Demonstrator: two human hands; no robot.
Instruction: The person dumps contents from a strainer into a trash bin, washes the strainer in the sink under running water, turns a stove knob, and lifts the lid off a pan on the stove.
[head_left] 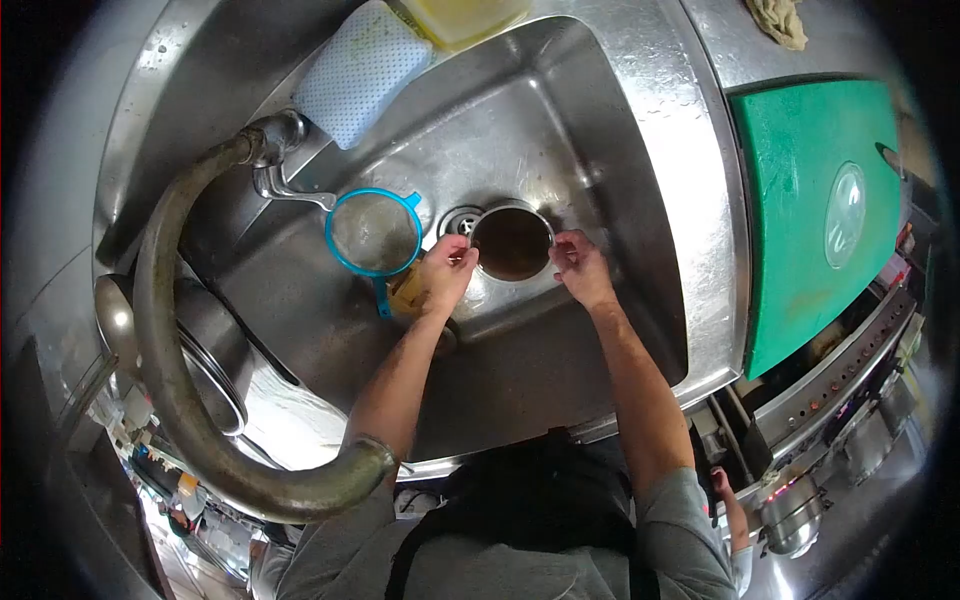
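In the sink (520, 370) stands a round metal pot (512, 242) with dark brown liquid in it. My left hand (448, 272) grips its left rim with thumb and fingers. On the opposite side, the fingers of my right hand (583, 268) are closed at the right rim. A blue-rimmed mesh strainer (374, 232) lies just left of my left hand. Something yellow (408, 292) shows partly beneath the strainer and my hand. The drain (462, 222) is partly hidden behind the pot.
A large curved faucet pipe (165, 290) arches over the left side, with a lever (290, 190) at its base. A dotted blue cloth (362, 72) and a yellow container (465, 18) sit at the back ledge. At right lies a green cutting board (790, 220). Another person's arm (735, 510) shows lower right.
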